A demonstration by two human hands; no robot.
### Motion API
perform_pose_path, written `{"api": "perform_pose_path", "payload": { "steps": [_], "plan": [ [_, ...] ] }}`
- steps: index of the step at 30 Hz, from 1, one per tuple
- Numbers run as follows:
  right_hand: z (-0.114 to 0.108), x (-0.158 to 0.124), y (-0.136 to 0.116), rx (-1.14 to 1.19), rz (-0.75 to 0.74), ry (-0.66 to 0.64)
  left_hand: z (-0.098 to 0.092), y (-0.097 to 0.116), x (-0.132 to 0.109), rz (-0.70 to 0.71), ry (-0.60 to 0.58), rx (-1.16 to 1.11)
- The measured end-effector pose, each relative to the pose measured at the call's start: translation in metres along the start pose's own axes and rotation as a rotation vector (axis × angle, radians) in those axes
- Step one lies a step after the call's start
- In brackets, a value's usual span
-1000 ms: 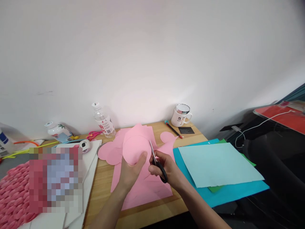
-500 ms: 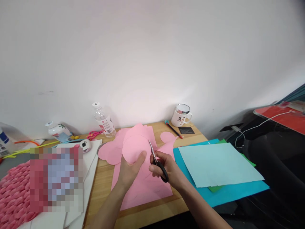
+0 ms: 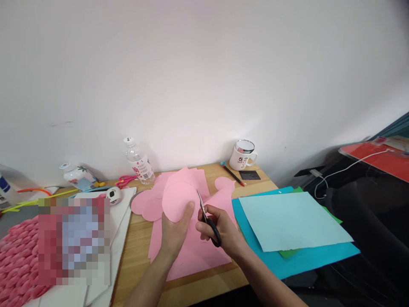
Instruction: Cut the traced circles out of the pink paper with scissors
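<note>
My left hand (image 3: 175,230) grips a pink paper (image 3: 179,199) with a rounded outline, thumb on top and fingers hidden beneath. In my right hand (image 3: 220,226) is a pair of scissors (image 3: 204,213) with black handles. Their blades point up and away, at the right edge of the held paper. How far apart the blades are is hard to tell. Below both hands lie pink sheets (image 3: 198,260) on the wooden table. Pink rounded cut-outs (image 3: 145,204) rest to the left, and another pink piece (image 3: 223,184) lies to the right.
Light blue paper (image 3: 290,219) lies over green and blue sheets at right. A mug (image 3: 243,155), a pencil (image 3: 232,174) and a black card (image 3: 249,175) stand or lie at the back. A plastic bottle (image 3: 139,162) and pink scissors (image 3: 125,181) are at back left.
My right hand and the scissors have shifted slightly left. The rounded paper in my left hand has moved a little left too. Both hands keep their hold.
</note>
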State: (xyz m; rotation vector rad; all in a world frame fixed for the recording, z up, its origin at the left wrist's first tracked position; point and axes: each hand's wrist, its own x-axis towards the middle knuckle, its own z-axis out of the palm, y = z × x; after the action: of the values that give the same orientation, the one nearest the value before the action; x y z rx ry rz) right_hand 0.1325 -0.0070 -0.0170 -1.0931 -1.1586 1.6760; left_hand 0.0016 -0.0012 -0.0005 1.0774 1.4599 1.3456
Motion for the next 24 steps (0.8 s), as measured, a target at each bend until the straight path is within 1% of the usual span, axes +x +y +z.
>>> {"api": "perform_pose_path", "payload": {
  "steps": [5,13,24],
  "plan": [
    [-0.0063,0.0037,0.0005,0.03,-0.09,-0.056,-0.0044,0.0047,0.0014,0.024,-0.112,0.035],
    [-0.0074,0.0033,-0.001,0.023,-0.104,-0.085,-0.0048,0.0059,0.0026,0.062,-0.144,0.06],
    [-0.0089,0.002,-0.0007,0.032,-0.095,-0.082,-0.005,0.0103,0.0033,0.053,-0.164,0.075]
  ]
}}
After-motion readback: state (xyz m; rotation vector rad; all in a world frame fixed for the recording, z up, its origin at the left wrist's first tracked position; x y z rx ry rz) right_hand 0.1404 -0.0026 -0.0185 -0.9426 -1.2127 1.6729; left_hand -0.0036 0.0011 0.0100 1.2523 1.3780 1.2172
